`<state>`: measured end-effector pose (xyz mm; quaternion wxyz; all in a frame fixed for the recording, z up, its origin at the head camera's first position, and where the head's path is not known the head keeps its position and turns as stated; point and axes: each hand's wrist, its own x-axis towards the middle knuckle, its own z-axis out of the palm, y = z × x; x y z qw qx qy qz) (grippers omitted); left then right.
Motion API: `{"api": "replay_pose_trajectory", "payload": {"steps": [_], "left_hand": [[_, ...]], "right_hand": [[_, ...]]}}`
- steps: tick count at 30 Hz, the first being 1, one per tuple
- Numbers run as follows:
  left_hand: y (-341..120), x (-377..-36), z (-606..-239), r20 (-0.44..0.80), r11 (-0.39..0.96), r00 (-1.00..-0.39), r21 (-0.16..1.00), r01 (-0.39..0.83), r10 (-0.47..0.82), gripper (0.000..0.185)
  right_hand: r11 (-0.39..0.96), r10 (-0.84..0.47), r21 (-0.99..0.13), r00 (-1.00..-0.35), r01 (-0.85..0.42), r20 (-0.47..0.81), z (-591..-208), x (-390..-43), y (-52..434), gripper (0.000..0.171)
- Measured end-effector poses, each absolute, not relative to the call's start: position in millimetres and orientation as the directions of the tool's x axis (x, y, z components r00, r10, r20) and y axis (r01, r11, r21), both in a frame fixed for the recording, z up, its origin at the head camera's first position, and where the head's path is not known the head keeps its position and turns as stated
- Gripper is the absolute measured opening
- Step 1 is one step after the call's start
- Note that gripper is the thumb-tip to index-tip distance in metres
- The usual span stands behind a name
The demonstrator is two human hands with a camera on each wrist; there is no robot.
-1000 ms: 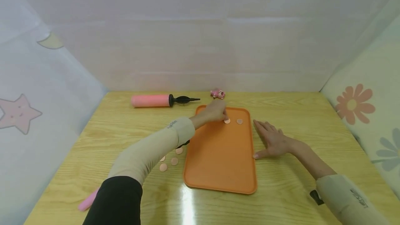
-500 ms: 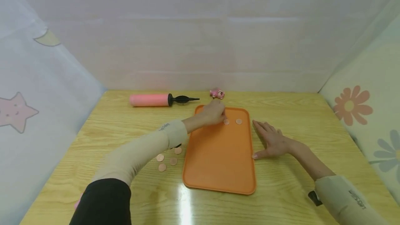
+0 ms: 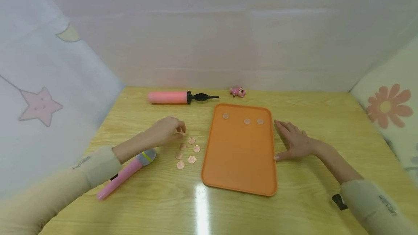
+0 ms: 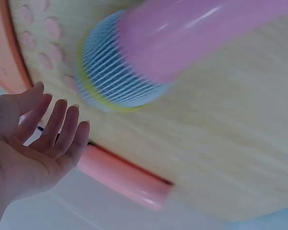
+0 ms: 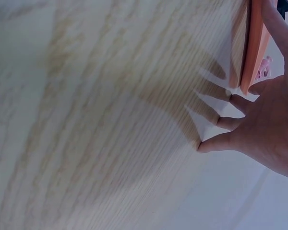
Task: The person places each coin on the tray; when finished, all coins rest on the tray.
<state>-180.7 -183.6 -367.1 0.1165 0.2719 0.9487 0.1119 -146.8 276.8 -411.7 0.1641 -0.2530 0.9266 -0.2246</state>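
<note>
My left hand (image 3: 166,131) hovers at the upper left of several copper-coloured coins (image 3: 192,159) on the table. Its fingers (image 4: 67,127) are loosely bent and hold nothing. The orange tray (image 3: 240,155) lies right of these coins. Three more coins (image 3: 247,121) sit flat along the tray's far end, one at left and a pair towards the right. Resting beside the tray's right rim is my right hand (image 3: 295,142), with fingers spread and the thumb at the rim. In the right wrist view its fingertips (image 5: 201,146) meet the table.
A pink toy microphone (image 3: 127,173) lies under the left forearm, its grey head towards the coins. Behind stands a pink balloon pump (image 3: 169,97) lying on its side with a black nozzle. A small pink figurine (image 3: 237,91) sits behind the tray. Cloth walls enclose the table.
My left hand has left the tray and moved left and nearer to the loose coins. The tray's left coin and the microphone now show. The right hand has kept its place at the rim.
</note>
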Motion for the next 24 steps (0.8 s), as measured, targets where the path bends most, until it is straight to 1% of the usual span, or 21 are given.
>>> {"api": "replay_pose_trajectory", "payload": {"steps": [4,7,17,21,24], "left_hand": [[-211,-172,-379,-0.178,0.855,-0.855,0.297,0.425,0.487,0.023],[-223,-170,-387,-0.178,0.848,-0.848,0.301,0.435,0.499,0.026],[-232,-176,-395,-0.165,0.84,-0.846,0.316,0.441,0.506,0.02],[-239,-183,-398,-0.173,0.832,-0.843,0.349,0.43,0.509,0.019],[-239,-187,-400,-0.156,0.821,-0.842,0.372,0.434,0.516,0.022]], "right_hand": [[0.773,-0.545,-0.49,-0.818,-0.404,-0.185,-411,-149,278,0.119],[0.769,-0.546,-0.497,-0.818,-0.403,-0.181,-412,-148,278,0.119],[0.753,-0.56,-0.496,-0.816,-0.432,-0.14,-423,-144,273,0.116],[0.753,-0.564,-0.488,-0.815,-0.442,-0.133,-426,-143,269,0.115],[0.758,-0.562,-0.484,-0.815,-0.438,-0.141,-426,-143,268,0.115]]}}
